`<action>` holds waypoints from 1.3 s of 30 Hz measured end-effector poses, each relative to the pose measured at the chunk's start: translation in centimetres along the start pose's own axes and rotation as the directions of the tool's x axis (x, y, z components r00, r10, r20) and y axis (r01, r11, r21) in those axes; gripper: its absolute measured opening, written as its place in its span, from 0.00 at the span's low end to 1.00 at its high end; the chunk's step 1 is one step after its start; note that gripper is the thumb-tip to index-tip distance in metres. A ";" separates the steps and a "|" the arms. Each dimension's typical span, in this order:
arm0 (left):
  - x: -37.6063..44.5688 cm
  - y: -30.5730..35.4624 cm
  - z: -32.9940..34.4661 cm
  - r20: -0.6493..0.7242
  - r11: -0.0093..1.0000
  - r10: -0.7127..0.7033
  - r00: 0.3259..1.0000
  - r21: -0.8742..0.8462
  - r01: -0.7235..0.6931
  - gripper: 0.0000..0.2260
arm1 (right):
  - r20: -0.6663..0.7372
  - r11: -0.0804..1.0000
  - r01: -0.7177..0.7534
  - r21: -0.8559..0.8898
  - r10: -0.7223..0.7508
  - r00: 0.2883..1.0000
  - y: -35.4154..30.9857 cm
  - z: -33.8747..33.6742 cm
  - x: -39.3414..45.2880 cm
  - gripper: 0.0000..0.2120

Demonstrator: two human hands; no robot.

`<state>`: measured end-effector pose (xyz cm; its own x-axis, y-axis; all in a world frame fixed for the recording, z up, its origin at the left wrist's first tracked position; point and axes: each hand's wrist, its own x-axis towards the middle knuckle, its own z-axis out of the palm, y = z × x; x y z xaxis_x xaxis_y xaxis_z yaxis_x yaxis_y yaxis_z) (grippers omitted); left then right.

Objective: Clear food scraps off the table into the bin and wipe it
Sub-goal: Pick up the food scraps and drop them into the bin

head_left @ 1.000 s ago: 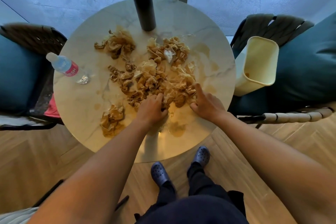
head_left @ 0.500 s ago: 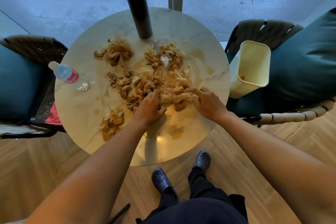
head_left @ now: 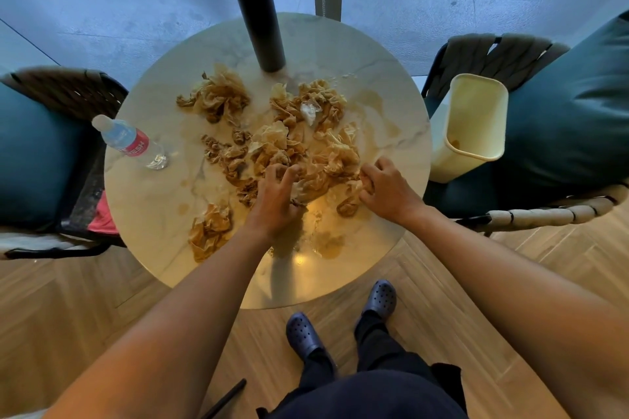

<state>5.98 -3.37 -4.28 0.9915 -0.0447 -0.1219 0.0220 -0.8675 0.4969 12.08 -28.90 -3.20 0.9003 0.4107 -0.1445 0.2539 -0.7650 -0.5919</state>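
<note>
The left hand (head_left: 277, 197) is pressed down on the near edge of the scrap heap (head_left: 299, 153), its fingers spread and half curled into the crumpled brown pieces, raking more than gripping. The right hand (head_left: 383, 189) is closed around a small wad at the heap's right end, the fingertips (head_left: 366, 177) pinched in on it.

The heap itself is spread across the middle of the round marble table (head_left: 143, 201). Two clumps lie apart from it: one at the far left (head_left: 218, 99) and one near the front left (head_left: 209, 231). Brown liquid stains (head_left: 328, 243) can be seen on the tabletop near the front edge and at the right (head_left: 377, 105).

The pale yellow bin (head_left: 473, 126) is propped on the chair (head_left: 561, 133) to the right, beyond the table's rim and tilted. A scrap or stain seems to lie in its bottom.

Several risks can be judged from this. If a large handful is carried across the gap between rim and bin, limp pieces may be dropped onto the cushion or the floor. The bin, being propped and not flat, could be tipped if it is knocked by a loaded hand. The wet stains could be smeared further if scraps are dragged through them. The water bottle (head_left: 131, 143), lying on its side at the left rim, could be rolled off during wiping, and the tall black flask (head_left: 258, 20) at the far side could be toppled by a wide sweep.
</note>
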 end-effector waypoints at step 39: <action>11.8 13.8 -0.2 0.160 0.944 0.316 0.935 -0.152 -0.293 0.15 | -0.213 0.956 -0.222 0.193 0.262 0.941 7.2 -10.9 -1.5 0.09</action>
<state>18.05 -15.78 1.33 0.9135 -0.3955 -0.0948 -0.2504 -0.7306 0.6352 16.43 -40.42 1.39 0.9892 0.0809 -0.1224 -0.0255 -0.7266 -0.6866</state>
